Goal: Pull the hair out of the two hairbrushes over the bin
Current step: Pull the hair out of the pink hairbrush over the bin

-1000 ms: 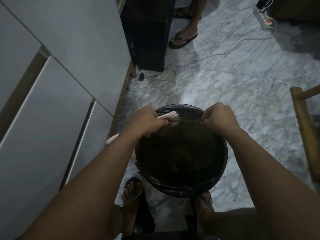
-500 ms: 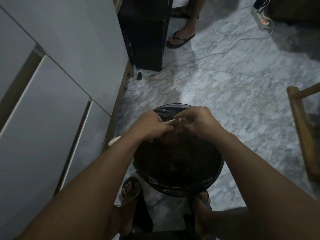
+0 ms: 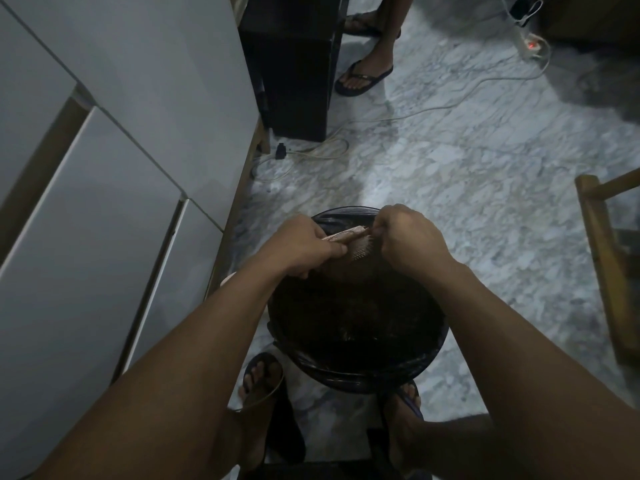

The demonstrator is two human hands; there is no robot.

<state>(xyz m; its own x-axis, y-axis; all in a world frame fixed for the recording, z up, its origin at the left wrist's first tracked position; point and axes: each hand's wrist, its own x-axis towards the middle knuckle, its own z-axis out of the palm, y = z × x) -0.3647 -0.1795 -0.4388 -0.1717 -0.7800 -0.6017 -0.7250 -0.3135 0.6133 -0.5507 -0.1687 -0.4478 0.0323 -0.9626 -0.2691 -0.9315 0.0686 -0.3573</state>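
A light pink hairbrush [image 3: 349,237] is held over a round black bin [image 3: 356,372] lined with a dark bag. My left hand [image 3: 301,247] grips the brush near its head, bristles facing down and right; the handle end [image 3: 227,280] pokes out behind my left wrist. My right hand [image 3: 405,240] is at the brush's tip, fingers pinched together at the bristles; the hair itself is too fine to make out. Only one brush is visible.
Grey cabinet doors [image 3: 104,168] run along the left. A black box [image 3: 294,64] stands at the back, with another person's sandalled foot [image 3: 363,76] beside it. Cables and a power strip [image 3: 530,43] lie on the marble floor. A wooden frame [image 3: 602,258] is at right. My feet flank the bin.
My right hand, out at the bin's right rim a second ago, came in to the brush head and now pinches at its tip. My left hand keeps holding the brush.
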